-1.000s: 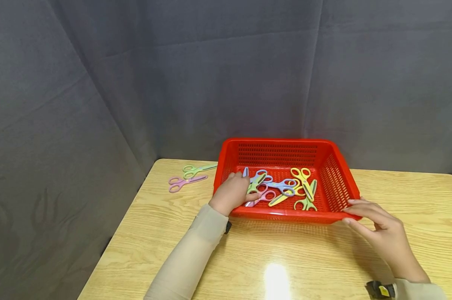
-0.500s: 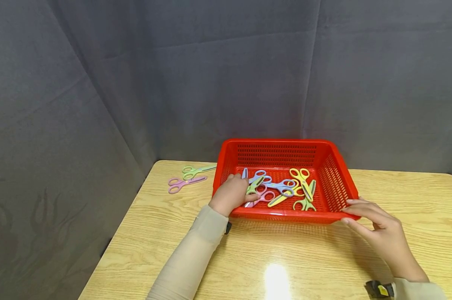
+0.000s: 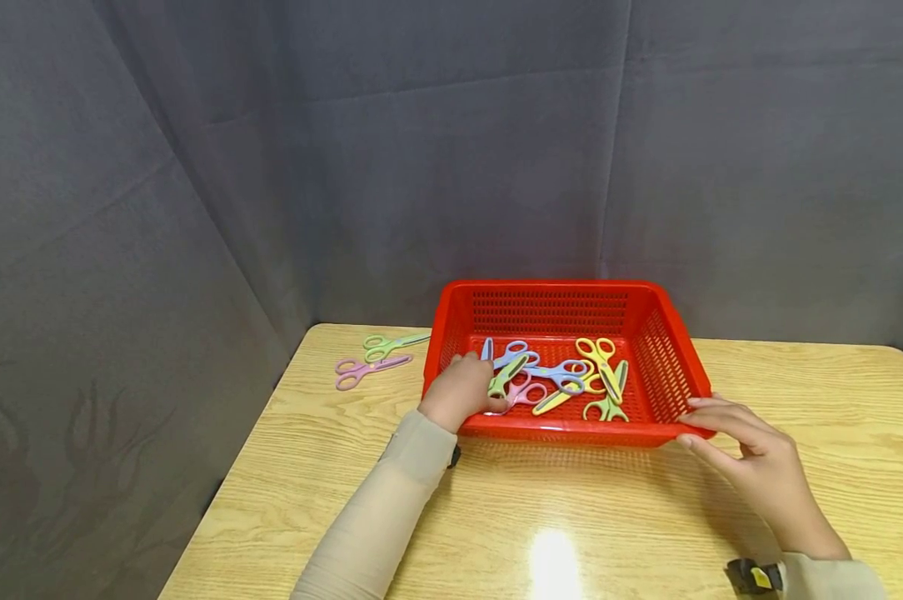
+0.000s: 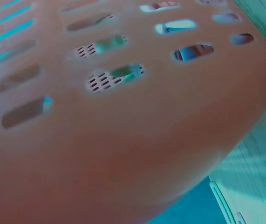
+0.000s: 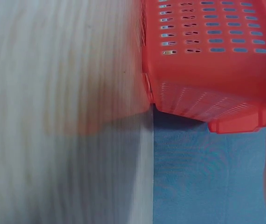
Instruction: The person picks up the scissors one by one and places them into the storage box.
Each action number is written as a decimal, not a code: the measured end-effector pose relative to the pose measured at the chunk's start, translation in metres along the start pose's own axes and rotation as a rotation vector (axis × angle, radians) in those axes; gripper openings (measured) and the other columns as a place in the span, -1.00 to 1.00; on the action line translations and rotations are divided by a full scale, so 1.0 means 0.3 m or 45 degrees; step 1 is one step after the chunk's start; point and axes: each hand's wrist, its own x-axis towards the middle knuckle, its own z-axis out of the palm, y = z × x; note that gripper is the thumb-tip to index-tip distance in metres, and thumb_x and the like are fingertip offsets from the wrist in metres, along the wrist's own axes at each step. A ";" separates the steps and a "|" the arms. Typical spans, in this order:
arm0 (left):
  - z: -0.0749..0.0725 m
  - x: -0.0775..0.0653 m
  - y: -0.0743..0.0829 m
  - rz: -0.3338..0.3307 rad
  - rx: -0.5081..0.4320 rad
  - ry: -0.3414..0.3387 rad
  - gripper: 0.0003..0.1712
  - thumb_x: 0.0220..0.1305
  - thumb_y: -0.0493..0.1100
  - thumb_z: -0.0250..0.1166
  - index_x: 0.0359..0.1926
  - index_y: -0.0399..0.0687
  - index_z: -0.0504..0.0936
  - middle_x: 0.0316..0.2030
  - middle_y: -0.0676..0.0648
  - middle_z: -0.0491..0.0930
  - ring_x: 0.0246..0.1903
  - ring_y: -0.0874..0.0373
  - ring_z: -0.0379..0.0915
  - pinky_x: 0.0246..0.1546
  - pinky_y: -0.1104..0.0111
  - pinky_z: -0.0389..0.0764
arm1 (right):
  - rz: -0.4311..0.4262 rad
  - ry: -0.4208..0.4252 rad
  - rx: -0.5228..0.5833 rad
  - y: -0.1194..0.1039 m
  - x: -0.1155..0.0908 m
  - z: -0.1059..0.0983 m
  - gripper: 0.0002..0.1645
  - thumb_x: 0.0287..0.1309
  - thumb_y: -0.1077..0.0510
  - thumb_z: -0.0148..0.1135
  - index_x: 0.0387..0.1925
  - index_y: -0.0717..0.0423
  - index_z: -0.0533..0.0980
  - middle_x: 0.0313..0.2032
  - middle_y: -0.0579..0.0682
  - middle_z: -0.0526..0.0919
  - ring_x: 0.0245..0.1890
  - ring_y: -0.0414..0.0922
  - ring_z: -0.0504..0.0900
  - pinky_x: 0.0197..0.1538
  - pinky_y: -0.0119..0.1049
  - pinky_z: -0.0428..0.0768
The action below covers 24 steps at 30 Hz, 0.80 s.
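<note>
A red slotted plastic basket point(image 3: 556, 430) holds several pairs of children's scissors in pastel colours. Over its near left rim reaches my left hand point(image 3: 457, 392), its fingers mostly hidden inside, close by green scissors point(image 3: 508, 374) that lean up among the rest. The left thumb overlaps pink scissors point(image 3: 522, 392); I cannot tell whether the hand grips any pair. Thumb and fingers of my right hand point(image 3: 759, 458) pinch the basket's near right corner. The left wrist view is filled by the basket's wall point(image 4: 123, 140); the right wrist view shows its slotted end point(image 5: 202, 67).
Blue scissors point(image 3: 549, 372), yellow scissors point(image 3: 552, 401) and other pairs overlap in the basket's middle. On the wooden table point(image 3: 309, 467), left of the basket, lie green-handled scissors point(image 3: 402, 342) and pink-purple scissors point(image 3: 369, 367). A grey curtain point(image 3: 451, 167) hangs behind the table.
The green scissors by my left hand have shifted slightly toward it, and the left thumb has drawn in a little. My right hand stays on the basket's corner.
</note>
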 end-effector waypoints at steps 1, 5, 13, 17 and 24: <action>-0.001 0.000 0.001 -0.007 -0.006 -0.008 -0.38 0.20 0.20 0.47 0.06 -0.19 0.67 -0.13 -0.14 0.60 -0.12 -0.01 0.48 -0.01 0.19 0.61 | -0.003 0.000 -0.001 0.001 0.000 0.000 -0.44 -0.34 0.70 0.48 -0.21 0.24 0.73 -0.03 0.08 0.73 0.21 -0.22 0.55 0.28 -0.52 0.40; -0.007 -0.003 0.004 -0.039 -0.051 -0.044 -0.35 0.16 0.17 0.50 0.10 -0.19 0.65 -0.07 -0.15 0.61 -0.08 -0.02 0.49 0.02 0.16 0.62 | -0.005 -0.002 -0.004 0.001 0.000 -0.001 -0.44 -0.35 0.70 0.48 -0.21 0.25 0.73 -0.06 0.25 0.71 0.21 -0.21 0.56 0.28 -0.51 0.41; -0.016 -0.006 0.002 -0.052 -0.104 -0.092 -0.39 0.16 0.14 0.51 0.06 -0.20 0.65 -0.09 -0.13 0.64 -0.15 0.01 0.56 -0.05 0.15 0.65 | -0.006 -0.010 -0.006 -0.004 0.003 0.000 -0.45 -0.31 0.68 0.48 -0.21 0.24 0.73 -0.06 0.21 0.72 0.21 -0.20 0.56 0.30 -0.49 0.40; -0.011 -0.009 0.000 -0.050 -0.124 -0.123 -0.40 0.17 0.13 0.51 0.05 -0.20 0.65 -0.12 -0.13 0.65 -0.20 0.05 0.56 -0.08 0.18 0.65 | -0.024 0.001 -0.007 0.001 -0.005 0.003 -0.44 -0.34 0.69 0.49 -0.22 0.23 0.74 -0.06 0.13 0.73 0.19 -0.22 0.57 0.30 -0.49 0.40; -0.015 -0.006 0.002 -0.038 -0.125 -0.123 -0.41 0.17 0.11 0.51 0.07 -0.20 0.64 -0.13 -0.12 0.66 -0.23 0.06 0.57 -0.08 0.19 0.66 | -0.037 0.013 -0.015 0.005 -0.002 0.003 -0.42 -0.37 0.69 0.50 -0.21 0.22 0.74 -0.06 0.13 0.73 0.19 -0.23 0.57 0.29 -0.51 0.40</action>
